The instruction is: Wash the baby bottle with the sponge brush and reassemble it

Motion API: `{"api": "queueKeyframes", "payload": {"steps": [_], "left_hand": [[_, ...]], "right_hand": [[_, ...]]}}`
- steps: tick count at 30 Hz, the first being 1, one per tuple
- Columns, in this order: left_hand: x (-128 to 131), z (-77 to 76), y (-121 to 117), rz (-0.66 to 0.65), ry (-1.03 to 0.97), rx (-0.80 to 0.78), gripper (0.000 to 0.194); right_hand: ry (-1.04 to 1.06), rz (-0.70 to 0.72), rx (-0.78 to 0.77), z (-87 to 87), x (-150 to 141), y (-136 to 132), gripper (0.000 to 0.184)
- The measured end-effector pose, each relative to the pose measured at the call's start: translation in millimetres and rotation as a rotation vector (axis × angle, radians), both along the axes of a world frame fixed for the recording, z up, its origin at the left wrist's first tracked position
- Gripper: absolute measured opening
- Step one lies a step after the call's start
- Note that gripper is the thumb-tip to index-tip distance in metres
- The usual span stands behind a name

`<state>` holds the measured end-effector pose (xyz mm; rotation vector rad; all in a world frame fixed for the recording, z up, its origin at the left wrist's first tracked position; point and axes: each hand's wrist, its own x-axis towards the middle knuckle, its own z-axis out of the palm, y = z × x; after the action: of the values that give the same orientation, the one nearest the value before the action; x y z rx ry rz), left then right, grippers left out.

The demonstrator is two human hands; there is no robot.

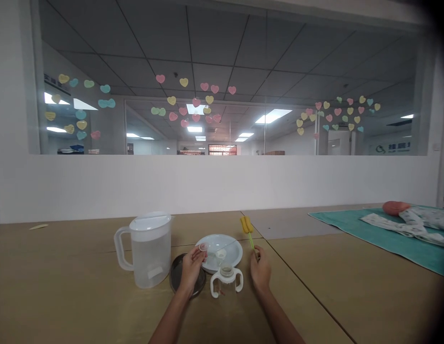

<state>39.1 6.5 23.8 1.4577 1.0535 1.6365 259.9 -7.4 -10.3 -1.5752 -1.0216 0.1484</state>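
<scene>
My left hand (193, 268) is closed on a small clear round piece (203, 247), perhaps a bottle part, above the near left rim of a white bowl (238, 255). To the right, my right hand (260, 270) grips the thin green handle of a sponge brush (247, 224), its yellow head pointing up and away. Between my wrists stands a clear baby bottle (227, 272) without a lid, with white handles on both sides. Inside the bowl lies a small whitish piece (221, 253), along with a thin clear strand or tube.
A lidded translucent pitcher (150, 253) holding liquid stands at left. A dark round tray (177, 272) sits partly under my left hand. On the right, a teal mat (345, 227) bears patterned cloth (422, 222) and a reddish round object (395, 208). A white wall (207, 181) rises behind.
</scene>
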Motion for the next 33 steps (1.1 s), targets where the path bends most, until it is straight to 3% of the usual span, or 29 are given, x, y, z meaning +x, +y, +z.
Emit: {"api": "queueKeyframes", "payload": {"steps": [4, 8, 13, 21, 28, 33], "left_hand": [[-1, -6.6, 0, 0.042, 0.030, 0.044, 0.048], [-2, -8.9, -3, 0.153, 0.171, 0.078, 0.046], [-2, -12.3, -8, 0.214, 0.306, 0.112, 0.042], [-1, -10.6, -12, 0.268, 0.464, 0.213, 0.037], [1, -3.6, -17, 0.295, 0.417, 0.295, 0.035], [0, -4.1, -17, 0.325, 0.348, 0.301, 0.036]], "right_hand": [[-0.012, 0.077, 0.142, 6.2, -4, -8, 0.046], [-0.089, 0.256, 0.244, 13.1, -12, -19, 0.047], [-0.076, 0.448, 0.235, 14.8, -14, -24, 0.054], [-0.341, 0.444, 0.139, 14.1, -14, -24, 0.041], [-0.460, 0.244, 0.139, 14.4, -12, -24, 0.039], [-0.436, 0.351, 0.198, 13.5, -11, -26, 0.038]]}}
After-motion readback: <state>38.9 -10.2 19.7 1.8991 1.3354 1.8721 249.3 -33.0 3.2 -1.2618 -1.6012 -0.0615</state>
